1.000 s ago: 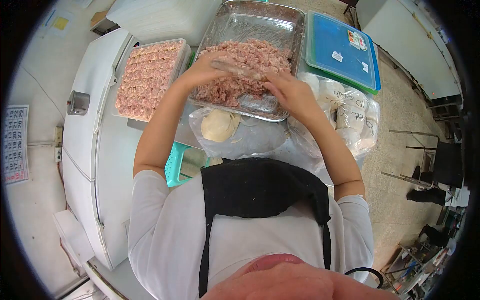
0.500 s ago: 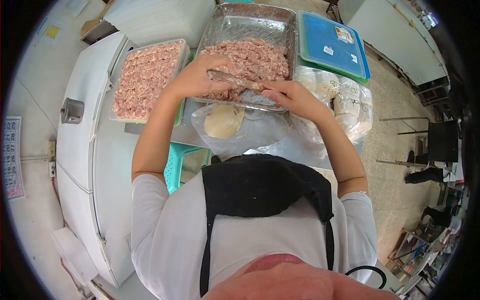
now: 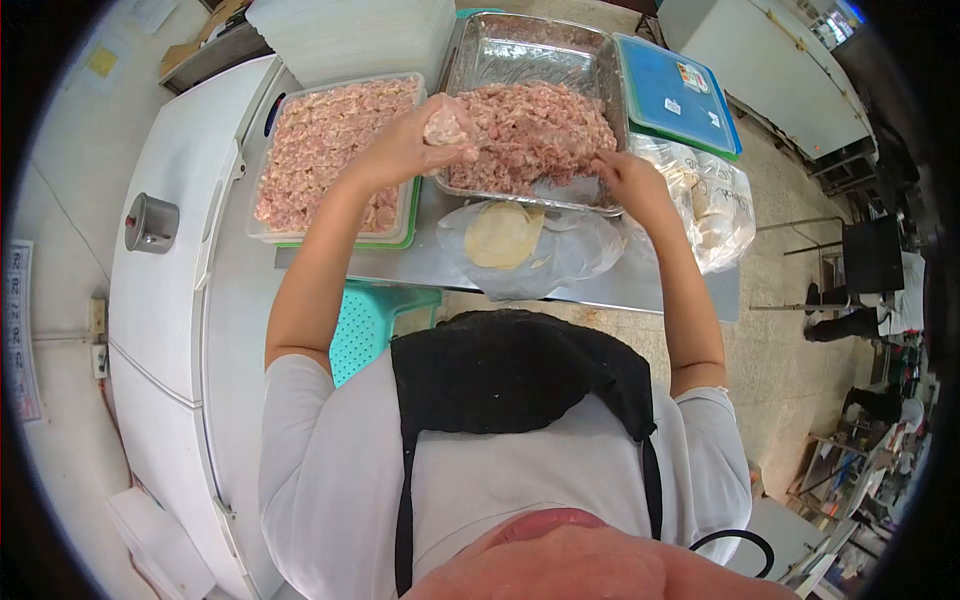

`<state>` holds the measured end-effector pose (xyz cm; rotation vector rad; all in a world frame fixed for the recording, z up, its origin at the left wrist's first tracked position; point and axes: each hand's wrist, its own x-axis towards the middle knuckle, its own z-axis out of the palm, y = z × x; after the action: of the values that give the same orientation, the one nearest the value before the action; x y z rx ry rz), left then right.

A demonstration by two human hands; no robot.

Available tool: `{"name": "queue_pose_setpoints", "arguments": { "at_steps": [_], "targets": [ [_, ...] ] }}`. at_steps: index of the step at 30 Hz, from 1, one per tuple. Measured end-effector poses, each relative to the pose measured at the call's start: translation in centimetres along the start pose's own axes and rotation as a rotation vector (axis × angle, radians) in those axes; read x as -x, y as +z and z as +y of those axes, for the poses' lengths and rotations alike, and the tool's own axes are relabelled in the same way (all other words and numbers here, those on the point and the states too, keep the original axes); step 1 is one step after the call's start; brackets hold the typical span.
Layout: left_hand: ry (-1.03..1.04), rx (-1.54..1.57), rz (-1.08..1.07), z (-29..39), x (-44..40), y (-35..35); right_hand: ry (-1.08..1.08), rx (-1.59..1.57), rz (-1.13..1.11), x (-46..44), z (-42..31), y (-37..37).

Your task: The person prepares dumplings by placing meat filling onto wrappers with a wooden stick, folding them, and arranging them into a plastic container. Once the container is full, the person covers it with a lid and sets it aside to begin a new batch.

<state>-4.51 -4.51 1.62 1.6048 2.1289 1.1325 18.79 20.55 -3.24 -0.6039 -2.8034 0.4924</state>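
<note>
Ground meat (image 3: 530,130) fills the near part of a metal tray (image 3: 540,35). Over the tray's left edge, my left hand (image 3: 410,150) has its fingers curled round a small meat-filled wrapper (image 3: 443,128). My right hand (image 3: 630,180) is closed at the tray's near right corner, its fingertips by the meat; anything between them is too small to make out. Round pale wrappers (image 3: 500,236) lie on a plastic bag in front of the tray. Left of the tray, a clear container (image 3: 262,222) holds rows of meat-filled pieces.
Blue-lidded containers (image 3: 670,90) stand right of the tray, with bagged white rolls (image 3: 710,205) nearer. A stack of white containers (image 3: 350,40) is behind. A turquoise stool (image 3: 375,320) stands below the table's front edge. Another person (image 3: 860,322) is partly visible at far right.
My hands have moved apart. My left hand now holds the filled wrapper upright, and the stick-like tool that spanned both hands no longer shows clearly. The camera view has shifted slightly.
</note>
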Motion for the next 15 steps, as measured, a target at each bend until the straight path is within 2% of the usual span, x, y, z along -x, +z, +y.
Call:
{"name": "queue_pose_setpoints", "arguments": {
  "at_steps": [1, 2, 3, 4, 5, 7, 9, 11, 12, 13, 14, 15],
  "targets": [
    [0.091, -0.009, 0.04, 0.5, 0.7, -0.8, 0.007, 0.005, -0.001, 0.7, -1.6, -1.0],
    [0.094, -0.003, 0.038, 1.2, 1.2, -1.5, -0.021, -0.232, 0.007, 1.3, -4.1, -2.5],
    [0.041, 0.035, 0.022, 1.9, 1.6, -2.1, -0.049, -0.47, 0.016, 1.6, -6.2, -3.4],
    [-0.009, 0.07, 0.005, 2.2, 2.0, -2.5, -0.02, -0.572, -0.07, 1.8, -7.8, -3.5],
    [-0.003, 0.072, 0.001, 1.7, 2.2, -2.9, -0.016, -0.57, -0.065, 1.7, -9.4, -2.9],
    [-0.004, 0.164, -0.164, 0.5, 2.1, -3.6, -0.273, -0.505, -0.125, 1.8, -12.0, -1.7],
    [0.011, 0.053, -0.186, 0.6, 1.8, -4.2, -0.263, -0.484, -0.136, 1.0, -11.6, -1.0],
    [0.027, -0.058, -0.202, 0.4, 1.9, -3.9, -0.306, -0.326, 0.026, 0.6, -10.9, -2.2],
    [-0.018, 0.037, -0.056, -0.3, 2.1, -3.1, -0.278, -0.131, 0.087, 1.2, -11.4, -3.5],
    [-0.062, 0.133, 0.09, -0.7, 2.1, -2.5, -0.271, -0.128, 0.093, 1.9, -11.7, -3.4],
    [-0.054, 0.134, 0.086, -1.3, 1.5, -2.4, -0.256, -0.172, 0.204, 2.5, -12.0, -3.3],
    [-0.089, 0.403, -0.005, -2.0, 0.4, -2.6, -0.24, -0.217, 0.314, 2.8, -11.9, -3.1]
  ]
}}
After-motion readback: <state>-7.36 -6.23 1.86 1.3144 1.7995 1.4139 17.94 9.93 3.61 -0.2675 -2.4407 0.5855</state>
